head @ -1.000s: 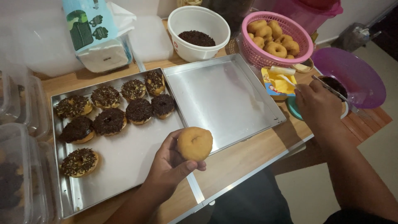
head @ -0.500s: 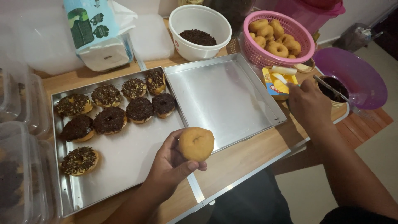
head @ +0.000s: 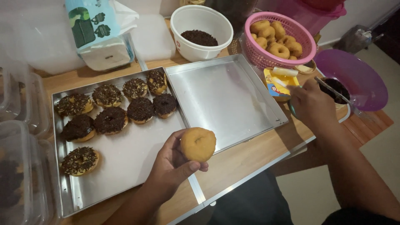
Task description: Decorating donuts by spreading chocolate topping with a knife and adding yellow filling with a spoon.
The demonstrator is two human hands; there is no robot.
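Left hand: the left hand point(head: 173, 166), low in the middle of the frame, is curled around a plain doughnut point(head: 198, 144), thumb under its near edge and fingers behind it, holding it up just above the near edge of the trays.
Left tray: a metal tray point(head: 125, 162) lined with pale paper fills the lower left; nine chocolate-topped doughnuts point(head: 110, 120) sit on it, most in two rows at its far end, one alone point(head: 80, 161) near the left side.
Right tray: a bare metal tray point(head: 223, 100) lies just beside it, at centre.
Right hand: the right hand point(head: 310, 104), at middle right, is closed around the handle of a thin metal utensil point(head: 333, 92) whose tip reaches into a small cup of dark chocolate point(head: 336, 88); which kind of utensil I cannot tell.
Purple bowl: a purple bowl point(head: 361, 79) lies behind that cup at the right edge.
Yellow packet: a yellow packet point(head: 278, 83) sits just left of the right hand.
Pink basket: upper right, a pink basket point(head: 254, 46) holds plain doughnuts point(head: 278, 49).
White bowl: top centre, a white bowl point(head: 196, 46) holds chocolate sprinkles point(head: 200, 37).
Tissue pack: upper left, a tissue pack point(head: 98, 33) stands on the table.
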